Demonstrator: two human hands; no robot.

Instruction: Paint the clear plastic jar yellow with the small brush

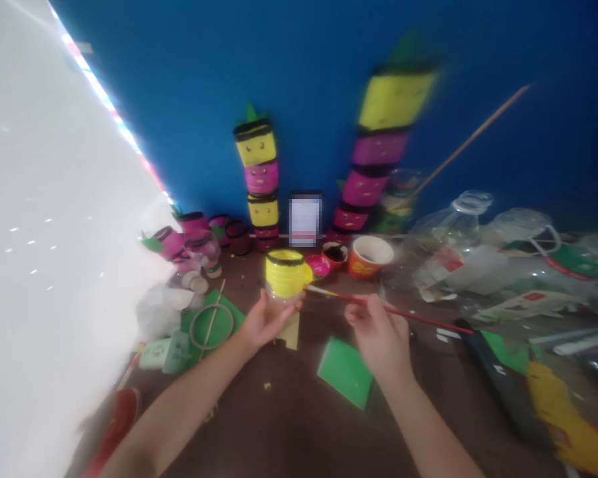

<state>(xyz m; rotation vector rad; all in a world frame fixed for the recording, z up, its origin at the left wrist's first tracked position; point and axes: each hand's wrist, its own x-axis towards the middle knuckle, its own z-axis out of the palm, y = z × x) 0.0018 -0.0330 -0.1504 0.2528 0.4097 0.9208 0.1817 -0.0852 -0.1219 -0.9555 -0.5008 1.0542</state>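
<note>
The left hand (269, 322) is grasping the yellow container (285, 275) low, apparently sparing its coloured sides, while the right hand (381, 338) is pinching the red paintbrush (428, 321), likely for control.

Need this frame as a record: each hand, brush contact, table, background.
Left hand: grips yellow container near its bottom
Right hand: holds red-handled brush
Brush contact: tip at container's right side; touching or not, unclear
Table: green square, orange paper cup, clear plastic bottles
Background: yellow-and-magenta stacks, blue wall
</note>
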